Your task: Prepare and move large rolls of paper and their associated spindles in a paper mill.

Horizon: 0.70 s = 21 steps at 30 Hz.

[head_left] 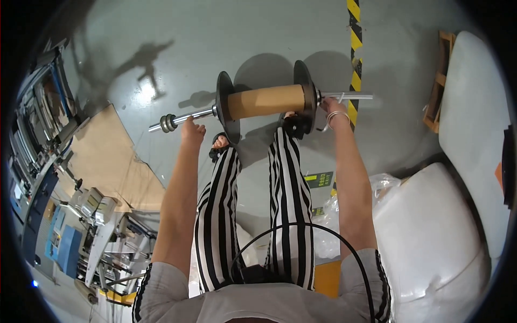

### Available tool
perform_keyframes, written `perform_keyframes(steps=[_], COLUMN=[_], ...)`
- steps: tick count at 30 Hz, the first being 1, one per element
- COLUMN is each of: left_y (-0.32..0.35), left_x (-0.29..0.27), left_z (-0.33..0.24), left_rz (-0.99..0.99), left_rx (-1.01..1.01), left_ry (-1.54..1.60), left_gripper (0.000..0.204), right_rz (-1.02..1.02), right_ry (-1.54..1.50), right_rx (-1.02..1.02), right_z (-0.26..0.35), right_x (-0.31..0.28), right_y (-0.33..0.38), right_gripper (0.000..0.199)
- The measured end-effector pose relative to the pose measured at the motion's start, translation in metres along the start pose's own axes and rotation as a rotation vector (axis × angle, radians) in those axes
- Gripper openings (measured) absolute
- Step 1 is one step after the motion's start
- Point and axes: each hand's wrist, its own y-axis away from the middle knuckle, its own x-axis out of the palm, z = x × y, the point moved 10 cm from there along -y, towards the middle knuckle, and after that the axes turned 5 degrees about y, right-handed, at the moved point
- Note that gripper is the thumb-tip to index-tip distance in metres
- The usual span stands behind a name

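Observation:
A bright metal shaft [200, 113] runs crosswise in front of me, through a brown cardboard core [266, 102]. Two dark round flanges, the left one [222, 107] and the right one [304, 75], stand at the core's ends. My left hand [192, 131] is closed on the shaft outside the left flange, fingers curled. Further out on that end sits a ribbed metal collar [168, 123]. Just outside the right flange, my right hand [334, 106] is closed around the shaft, partly hidden by it. A small bent metal handle shows by this hand.
Black-and-yellow tape [355, 37] marks the grey floor beyond my right hand. Large plastic-wrapped white rolls [431, 231] and a wooden pallet [437, 89] stand right. A brown cardboard sheet [110, 156] and machine parts [97, 207] lie left. My feet are under the core.

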Motion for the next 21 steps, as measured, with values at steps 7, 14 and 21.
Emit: perform_keyframes(steps=[7, 14, 21], left_y=[0.164, 0.157, 0.147], left_x=[0.152, 0.114, 0.061], left_z=[-0.027, 0.007, 0.046], left_rz=[0.007, -0.209, -0.160], left_rx=[0.982, 1.012, 1.055], left_ry=[-1.493, -1.529, -1.360], left_gripper=[0.046, 0.031, 0.031], right_rz=[-0.152, -0.369, -0.194], right_ry=[1.087, 1.243, 1.325], right_rx=[-0.839, -0.702, -0.704], right_z=[0.073, 0.035, -0.025], right_x=[0.066, 0.052, 0.036], right_y=[0.151, 0.167, 0.158], right_gripper=[0.047, 0.017, 0.022])
